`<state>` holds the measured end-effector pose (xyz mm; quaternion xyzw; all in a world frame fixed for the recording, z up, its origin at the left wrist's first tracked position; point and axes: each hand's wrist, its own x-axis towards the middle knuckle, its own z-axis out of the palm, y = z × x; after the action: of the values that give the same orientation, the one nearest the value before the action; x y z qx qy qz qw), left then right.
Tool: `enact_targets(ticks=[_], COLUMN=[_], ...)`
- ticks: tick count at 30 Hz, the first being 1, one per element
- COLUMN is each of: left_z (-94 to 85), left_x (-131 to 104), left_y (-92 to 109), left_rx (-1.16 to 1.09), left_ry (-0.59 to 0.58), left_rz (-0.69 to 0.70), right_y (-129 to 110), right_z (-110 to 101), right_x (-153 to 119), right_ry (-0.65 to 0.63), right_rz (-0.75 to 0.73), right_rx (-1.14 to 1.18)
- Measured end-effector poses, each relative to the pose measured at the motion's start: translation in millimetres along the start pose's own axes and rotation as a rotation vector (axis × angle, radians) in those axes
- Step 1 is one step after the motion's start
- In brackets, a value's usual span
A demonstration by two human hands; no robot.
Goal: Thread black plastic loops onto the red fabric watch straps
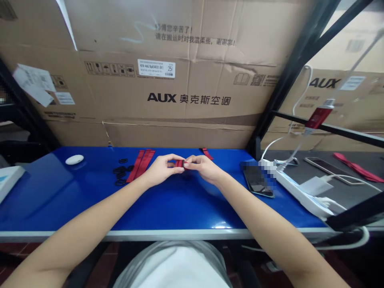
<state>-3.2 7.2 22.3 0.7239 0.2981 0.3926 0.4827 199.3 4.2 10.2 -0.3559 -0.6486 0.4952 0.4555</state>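
Between my two hands, just above the blue table point(186, 208), is a short red webbing strap point(179, 163) with a small black piece on it, likely a buckle. My left hand point(163, 170) pinches the strap's left part between thumb and fingers. From the other side, my right hand point(205, 168) pinches its right end near the black piece. Left of my left hand lie several red straps point(141, 166) side by side. Beside them is a loose pile of black plastic buckles point(120, 173). Behind my right hand rests another red strap point(207, 153) with a black end.
A black phone point(258, 180) and a white power strip point(300, 192) with cables lie at the right. A white oval object point(75, 160) is at the left. Large cardboard point(189, 80) stands behind the table, between dark metal posts point(288, 72).
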Motion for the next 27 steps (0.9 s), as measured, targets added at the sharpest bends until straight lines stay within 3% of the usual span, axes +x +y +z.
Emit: enact_targets(ticks=[5,7,11,13,22,27], left_z=[2.6,3.0,3.7,4.1,2.3,5.2], left_x=[2,2,1,1,1,1], left_y=[-4,-4,-1,1,0,3], left_rx=[0.035,0.022,0.044,0.056,-0.003,-0.04], left_ry=[0.056,0.108,0.136,0.139,0.117,0.146], left_rz=[0.031,0.016,-0.006,0.023,0.065,0.003], right_y=[4,1,-9,-12,-10,-10], right_z=[2,2,4,6,9,11], right_x=[2,2,-3,-6,-9,-9], right_ry=[0.06,0.105,0.04,0.046,0.128,0.155], right_rz=[0.034,-0.057,-0.308,-0.361,-0.361,-0.368], right_rx=[-0.005,-0.067,-0.328,-0.434,-0.499,-0.547])
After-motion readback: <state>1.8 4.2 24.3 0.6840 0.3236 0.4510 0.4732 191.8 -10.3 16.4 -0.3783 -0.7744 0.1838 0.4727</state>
